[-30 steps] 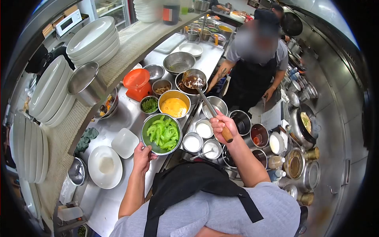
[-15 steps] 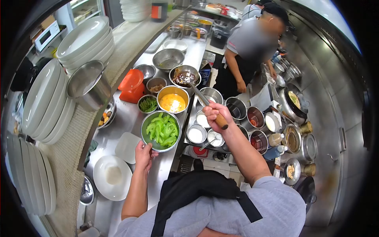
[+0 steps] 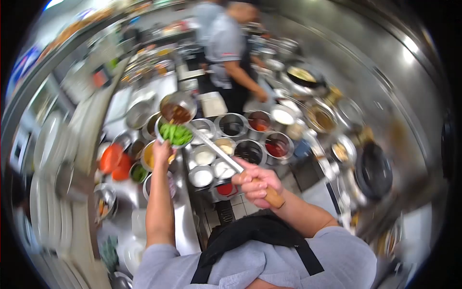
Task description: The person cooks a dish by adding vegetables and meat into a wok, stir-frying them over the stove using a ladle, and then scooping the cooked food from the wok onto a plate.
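Nearer each other now are the round silvery metal bowl my left grip pinches and the wooden-handled steel ladle, likely tip-heavy, best held where my right grip wraps the wood.

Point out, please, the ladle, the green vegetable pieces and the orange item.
Ladle [image 3: 217,151]: head view, on its metal shaft.
Green vegetable pieces [image 3: 174,134]: head view, middle of the pile.
Orange item [image 3: 111,158]: head view, its upper part.

Steel counter, on the person's left: orange plastic item, small bowl of greens, white plate, crumpled green cloth. Long shelf running above: stacked white plates, steel pot. Shelf's far end too blurred for me to read.
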